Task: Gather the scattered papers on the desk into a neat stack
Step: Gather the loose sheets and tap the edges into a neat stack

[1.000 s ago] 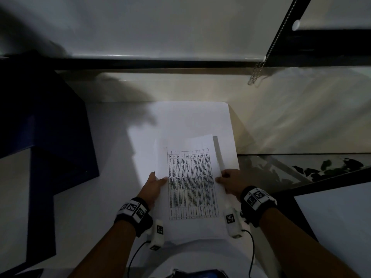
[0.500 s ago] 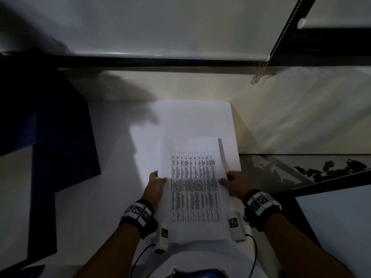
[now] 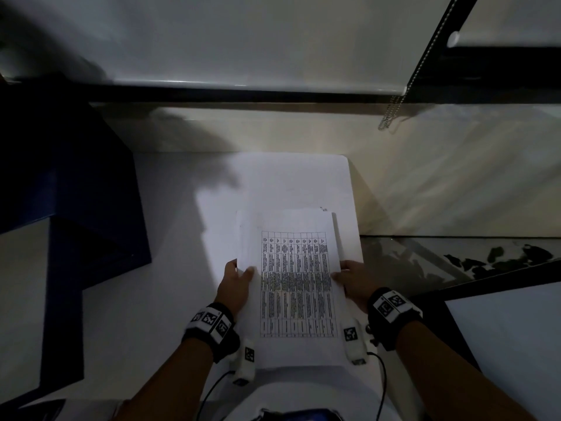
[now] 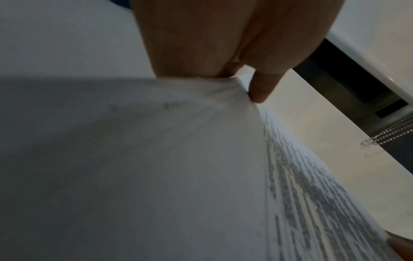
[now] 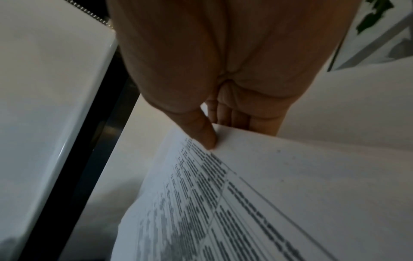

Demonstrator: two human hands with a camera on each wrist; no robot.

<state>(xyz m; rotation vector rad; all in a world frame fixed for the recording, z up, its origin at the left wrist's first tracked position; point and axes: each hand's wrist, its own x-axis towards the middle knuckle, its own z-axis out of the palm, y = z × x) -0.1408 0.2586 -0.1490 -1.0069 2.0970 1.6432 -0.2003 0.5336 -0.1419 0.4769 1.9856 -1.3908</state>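
White papers [image 3: 299, 284] above the table [image 3: 170, 284]: we are pinching them, left hand [image 3: 233, 287] and right hand [image 3: 353, 284] each in a tight grip.

Papers squared up between the two hands

Over the last second the sheaf of papers [image 3: 299, 284] has drawn a little to the right and its sheets have closed together: the loose sheet that stuck out past the left edge now shows only as a narrow strip above the left hand [image 3: 235, 285], and the offset sheet at the right edge has nearly vanished behind the top page. The left hand has slid up the left edge, its thumb now lying over the top page. The right hand [image 3: 353, 282] has shifted outward and up along the right edge, thumb tip on the printed table's margin.
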